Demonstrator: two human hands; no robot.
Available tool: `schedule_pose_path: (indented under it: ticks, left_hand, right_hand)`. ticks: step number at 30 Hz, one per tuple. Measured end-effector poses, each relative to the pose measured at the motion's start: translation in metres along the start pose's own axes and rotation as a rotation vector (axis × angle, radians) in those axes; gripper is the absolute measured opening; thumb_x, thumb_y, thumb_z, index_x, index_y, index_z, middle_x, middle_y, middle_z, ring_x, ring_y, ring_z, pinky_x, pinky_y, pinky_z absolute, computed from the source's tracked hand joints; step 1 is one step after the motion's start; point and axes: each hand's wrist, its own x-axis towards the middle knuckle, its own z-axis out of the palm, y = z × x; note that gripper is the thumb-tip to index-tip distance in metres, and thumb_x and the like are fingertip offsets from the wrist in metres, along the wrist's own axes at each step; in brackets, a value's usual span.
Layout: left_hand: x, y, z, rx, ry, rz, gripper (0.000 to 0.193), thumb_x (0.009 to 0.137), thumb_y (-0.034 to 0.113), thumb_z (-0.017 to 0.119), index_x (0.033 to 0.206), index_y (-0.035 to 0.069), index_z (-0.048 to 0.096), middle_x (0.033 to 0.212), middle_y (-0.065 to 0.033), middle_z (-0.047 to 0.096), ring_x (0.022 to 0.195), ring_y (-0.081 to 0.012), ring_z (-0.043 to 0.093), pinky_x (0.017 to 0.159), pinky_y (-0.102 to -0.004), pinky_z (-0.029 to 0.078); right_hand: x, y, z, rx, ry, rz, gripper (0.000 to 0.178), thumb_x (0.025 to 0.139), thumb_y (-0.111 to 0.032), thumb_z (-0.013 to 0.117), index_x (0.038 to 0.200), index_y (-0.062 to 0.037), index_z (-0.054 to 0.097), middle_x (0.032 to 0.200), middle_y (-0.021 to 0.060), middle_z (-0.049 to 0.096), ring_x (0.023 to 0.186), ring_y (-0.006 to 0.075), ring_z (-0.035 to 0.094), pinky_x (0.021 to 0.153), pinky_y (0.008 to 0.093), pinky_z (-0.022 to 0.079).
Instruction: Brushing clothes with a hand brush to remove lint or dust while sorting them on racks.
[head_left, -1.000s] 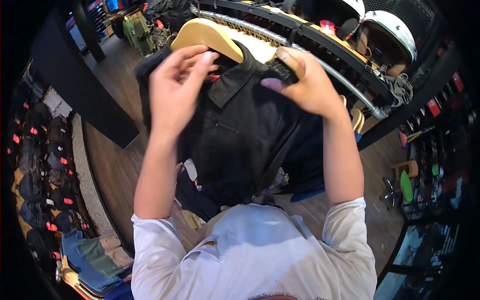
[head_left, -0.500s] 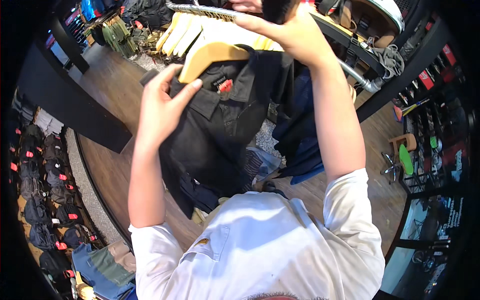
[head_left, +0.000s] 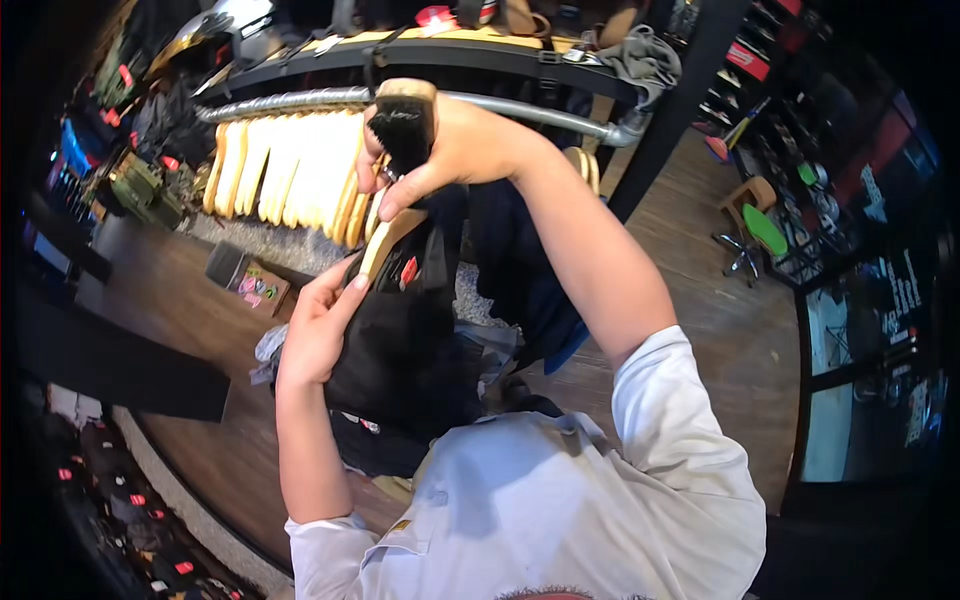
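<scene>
A black garment [head_left: 400, 350] hangs on a wooden hanger [head_left: 385, 240] in front of me. My right hand [head_left: 455, 150] is raised to the grey metal rail [head_left: 300, 100] and is shut on the top of the hanger, where the garment's black collar bunches. My left hand [head_left: 315, 330] is lower, with its fingers on the hanger's left end and the garment's shoulder. A row of empty wooden hangers [head_left: 280, 170] hangs on the rail just to the left of my right hand. Dark blue clothes [head_left: 520, 270] hang behind the black garment.
A dark shelf [head_left: 450, 55] with bags and gear runs above the rail. A black post [head_left: 680, 90] stands at the right. A green stool [head_left: 765, 230] is on the wooden floor beyond it. A dark counter [head_left: 130, 350] and a small stickered box [head_left: 255, 285] lie to the left.
My right hand has lifted the hanger with the black garment up to the rail. My left hand has slid from the garment's front to the hanger's left end.
</scene>
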Motion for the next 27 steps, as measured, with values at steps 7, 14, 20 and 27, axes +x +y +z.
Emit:
schedule_pose_path:
  ticks: [7, 14, 20, 27]
  left_hand:
    - [0.039, -0.05, 0.035, -0.055, 0.053, -0.046, 0.041, 0.113, 0.013, 0.067, 0.151, -0.004, 0.064, 0.117, -0.0038, 0.078, 0.095, -0.0036, 0.067, 0.087, -0.021, 0.053]
    - [0.081, -0.072, 0.086, -0.059, 0.226, -0.029, 0.038, 0.113, 0.019, 0.068, 0.144, -0.004, 0.067, 0.119, -0.0041, 0.076, 0.103, -0.007, 0.067, 0.093, -0.0241, 0.052]
    - [0.155, -0.081, 0.123, -0.121, 0.211, 0.056, 0.044, 0.115, 0.018, 0.064, 0.153, -0.003, 0.062, 0.124, -0.006, 0.076, 0.104, -0.008, 0.067, 0.094, -0.0238, 0.053]
    - [0.23, -0.107, 0.159, -0.158, 0.116, 0.195, 0.048, 0.115, 0.021, 0.065, 0.157, -0.001, 0.057, 0.124, -0.0078, 0.076, 0.102, -0.0082, 0.069, 0.088, -0.0231, 0.054]
  right_hand:
    - [-0.03, 0.074, 0.007, 0.162, 0.394, 0.028, 0.054, 0.07, -0.006, 0.105, 0.095, -0.0094, 0.057, 0.082, -0.0027, 0.065, 0.079, 0.0089, 0.063, 0.075, 0.0276, 0.053]
    - [-0.033, 0.104, -0.006, -0.2, 0.786, -0.107, 0.06, 0.072, -0.031, 0.108, 0.09, -0.0045, 0.057, 0.079, -0.0025, 0.058, 0.077, 0.0074, 0.047, 0.069, 0.0275, 0.046]
    - [-0.066, 0.11, -0.014, -0.674, 1.192, -0.076, 0.049, 0.081, -0.024, 0.1, 0.114, -0.0043, 0.07, 0.115, 0.0117, 0.073, 0.098, 0.0278, 0.075, 0.086, 0.0362, 0.06]
    - [-0.151, 0.14, 0.045, -0.53, 1.034, 0.249, 0.044, 0.09, -0.019, 0.088, 0.125, 0.0002, 0.069, 0.131, 0.014, 0.07, 0.125, 0.0332, 0.068, 0.108, 0.0419, 0.052]
